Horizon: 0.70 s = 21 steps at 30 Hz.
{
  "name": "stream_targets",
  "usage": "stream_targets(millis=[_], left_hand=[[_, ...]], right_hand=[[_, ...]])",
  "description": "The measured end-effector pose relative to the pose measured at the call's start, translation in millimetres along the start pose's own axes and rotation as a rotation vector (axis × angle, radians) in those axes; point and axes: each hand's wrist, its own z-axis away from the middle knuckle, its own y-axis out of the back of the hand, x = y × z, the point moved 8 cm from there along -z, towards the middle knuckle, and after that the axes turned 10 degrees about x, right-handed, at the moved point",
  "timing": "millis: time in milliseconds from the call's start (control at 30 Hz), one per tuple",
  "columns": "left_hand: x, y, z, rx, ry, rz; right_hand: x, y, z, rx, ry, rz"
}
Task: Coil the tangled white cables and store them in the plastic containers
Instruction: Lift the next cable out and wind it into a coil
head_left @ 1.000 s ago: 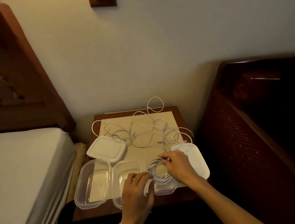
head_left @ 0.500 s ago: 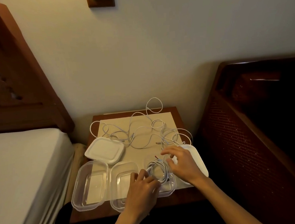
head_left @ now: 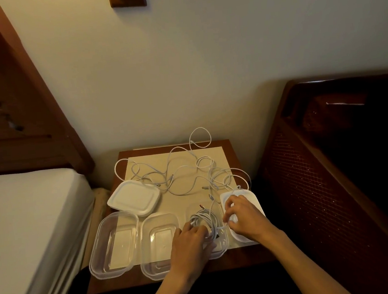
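A person's left hand (head_left: 192, 243) presses a coiled cable (head_left: 204, 219) down into the right-most of three clear containers (head_left: 223, 249) on a bedside counter (head_left: 232, 150), fingers curled over the loops, apparently to stop them springing out. The right hand (head_left: 243, 215), fingers bent, rests on a white lid (head_left: 251, 195) just beside that container and seems to pinch the coil's loose end; the grip itself cannot be made out. Two more containers (head_left: 113, 243) to the left sit open, evidently waiting for the tangle (head_left: 183, 176) of white cables spread across the mat behind. A second lid (head_left: 134, 197) lies by the left container, clear of the openings.
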Motion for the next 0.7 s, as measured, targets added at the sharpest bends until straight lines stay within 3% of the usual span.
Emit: stream_targets(millis=[133, 200, 333, 500, 567, 700], left_hand=[[0, -2, 1, 0.019, 0.001, 0.011], [-1, -6, 2, -0.011, 0.006, 0.028], [-1, -8, 1, 0.017, -0.020, 0.017], [8, -11, -5, -0.059, -0.108, -0.157], [10, -15, -11, -0.124, -0.128, -0.236], [12, -19, -17, -0.199, -0.136, -0.291]], right_hand=[[5, -3, -3, -0.078, 0.029, -0.067], [5, 4, -5, -0.033, 0.017, -0.160], [16, 26, -26, 0.274, -0.135, -0.401], [3, 34, -77, 0.514, -0.100, -0.227], [-8, 24, -95, 0.453, -0.061, -0.224], [-24, -22, -108, 0.131, -0.008, -0.165]])
